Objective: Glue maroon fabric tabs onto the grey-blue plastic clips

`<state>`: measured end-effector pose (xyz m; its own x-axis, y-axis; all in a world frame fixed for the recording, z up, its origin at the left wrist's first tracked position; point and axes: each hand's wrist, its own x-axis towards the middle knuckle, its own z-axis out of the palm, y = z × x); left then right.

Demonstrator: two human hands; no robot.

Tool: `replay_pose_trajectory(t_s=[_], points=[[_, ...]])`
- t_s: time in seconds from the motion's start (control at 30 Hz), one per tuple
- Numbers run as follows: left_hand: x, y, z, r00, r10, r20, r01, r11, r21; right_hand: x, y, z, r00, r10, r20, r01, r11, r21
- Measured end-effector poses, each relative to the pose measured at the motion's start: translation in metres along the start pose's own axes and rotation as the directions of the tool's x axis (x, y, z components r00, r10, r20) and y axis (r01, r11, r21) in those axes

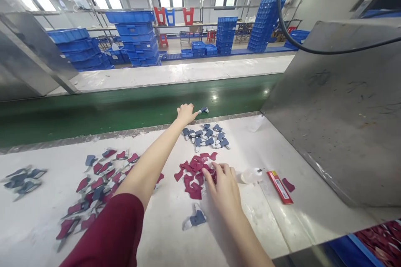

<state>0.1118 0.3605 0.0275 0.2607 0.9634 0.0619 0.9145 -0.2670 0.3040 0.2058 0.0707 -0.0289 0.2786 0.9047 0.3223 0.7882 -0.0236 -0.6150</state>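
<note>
My left hand [186,113] reaches out over the near edge of the green belt [125,106]. A small blue and white piece [204,109] is at its fingertips; whether the hand grips it cannot be made out. My right hand [223,181] is over the right side of a pile of maroon pieces [196,167], fingers curved and apart. Between the pile and the belt lies a cluster of blue and white pieces [208,135]. One more blue and white piece [194,218] lies below the maroon pile, left of my right wrist.
Maroon and white pieces [97,182] spread beside my left arm, with blurred blue-grey pieces [25,179] farther left. A clear bottle [251,175], a red packet [280,187] and a maroon piece [288,185] lie at right. A metal panel [338,112] bounds the right side.
</note>
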Motion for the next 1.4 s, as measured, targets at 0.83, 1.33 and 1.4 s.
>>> replay_pose_trajectory(t_s=[0.83,1.33,1.4], points=[[-0.222,-0.013,-0.030,0.982,0.178,0.069,-0.166,0.975,-0.144,-0.036,0.007,-0.038,0.935,0.222,0.276,-0.349,0.711,0.610],[-0.375,0.010,0.019,0.998,0.002,-0.066,-0.026,0.929,-0.369,-0.078,-0.021,-0.037,0.859,0.308,0.409,-0.508,0.620,0.598],[-0.372,0.011,0.024,0.996,-0.002,-0.085,-0.032,0.922,-0.387,-0.079,-0.021,-0.038,0.866,0.302,0.399,-0.492,0.655,0.574]])
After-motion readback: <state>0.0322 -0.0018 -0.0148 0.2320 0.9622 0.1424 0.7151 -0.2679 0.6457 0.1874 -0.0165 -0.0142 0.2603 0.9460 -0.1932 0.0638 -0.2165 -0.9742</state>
